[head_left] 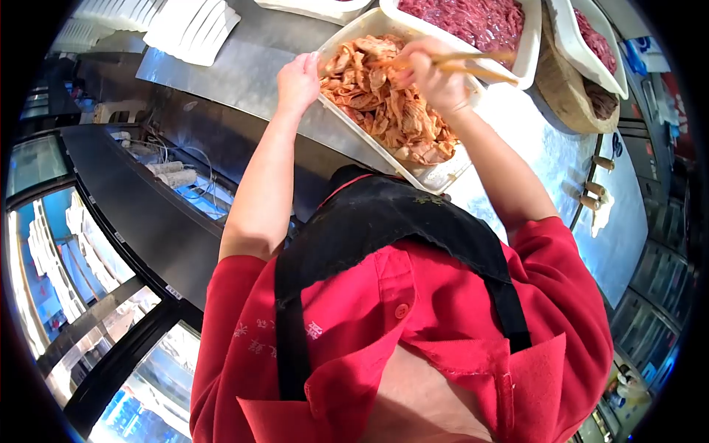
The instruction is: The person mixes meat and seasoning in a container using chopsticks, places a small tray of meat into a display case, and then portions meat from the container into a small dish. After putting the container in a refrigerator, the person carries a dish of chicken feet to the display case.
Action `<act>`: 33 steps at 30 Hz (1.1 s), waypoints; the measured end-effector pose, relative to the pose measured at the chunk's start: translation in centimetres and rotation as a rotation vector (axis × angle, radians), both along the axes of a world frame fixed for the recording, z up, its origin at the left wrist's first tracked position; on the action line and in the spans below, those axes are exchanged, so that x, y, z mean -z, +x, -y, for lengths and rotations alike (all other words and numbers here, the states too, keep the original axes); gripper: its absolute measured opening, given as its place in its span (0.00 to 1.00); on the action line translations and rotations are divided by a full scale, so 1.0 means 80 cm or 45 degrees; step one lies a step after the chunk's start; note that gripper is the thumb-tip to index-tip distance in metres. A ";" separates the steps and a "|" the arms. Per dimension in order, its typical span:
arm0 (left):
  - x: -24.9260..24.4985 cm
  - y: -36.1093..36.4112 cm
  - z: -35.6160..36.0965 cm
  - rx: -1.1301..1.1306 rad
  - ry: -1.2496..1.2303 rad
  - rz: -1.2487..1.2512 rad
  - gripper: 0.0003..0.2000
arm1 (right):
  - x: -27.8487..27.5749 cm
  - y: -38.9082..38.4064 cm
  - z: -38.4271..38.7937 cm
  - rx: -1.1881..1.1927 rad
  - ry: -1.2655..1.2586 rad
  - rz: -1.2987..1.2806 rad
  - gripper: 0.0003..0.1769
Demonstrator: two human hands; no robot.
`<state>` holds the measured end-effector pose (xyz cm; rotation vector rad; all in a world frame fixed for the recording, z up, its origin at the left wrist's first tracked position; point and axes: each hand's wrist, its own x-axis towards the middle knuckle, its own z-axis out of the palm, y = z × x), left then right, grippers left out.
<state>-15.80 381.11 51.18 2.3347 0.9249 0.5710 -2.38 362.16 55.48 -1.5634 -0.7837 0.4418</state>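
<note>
A white rectangular tray point(442, 177) full of orange-brown, sauce-coated meat slices point(377, 103) sits at the edge of the metal counter in front of me. My left hand point(298, 83) is closed at the tray's left rim, its fingertips partly hidden. In my right hand point(436, 77), above the meat's upper right part, is a pair of wooden chopsticks point(476, 57). Their thick ends stick out to the right, and the other ends point left over the slices. Motion slightly blurs this hand and the chopsticks.
Behind stands a white tray of red shredded meat point(473, 22), with another tray point(624, 81) farther right beside a round wooden board point(565, 88). Stacked white trays point(193, 29) lie at upper left. Wooden-handled tools point(591, 196) rest on the metal counter point(509, 148) at right.
</note>
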 end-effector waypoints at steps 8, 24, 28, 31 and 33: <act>0.002 0.004 -0.003 0.002 -0.140 -0.076 0.16 | 0.000 -0.023 0.133 -0.204 -0.108 0.552 0.06; 0.010 -0.015 -0.013 -0.007 -0.240 0.039 0.15 | 0.018 -0.026 0.010 -0.600 0.255 0.680 0.04; 0.005 0.003 -0.010 0.027 -0.174 0.025 0.16 | -0.007 0.018 0.098 -0.503 -0.168 0.480 0.06; 0.004 0.006 -0.010 0.017 -0.184 -0.010 0.15 | -0.026 0.018 0.122 -0.605 -0.312 0.292 0.07; -0.001 0.005 -0.010 -0.005 -0.237 0.005 0.15 | -0.040 0.017 0.117 -0.598 -0.287 0.277 0.08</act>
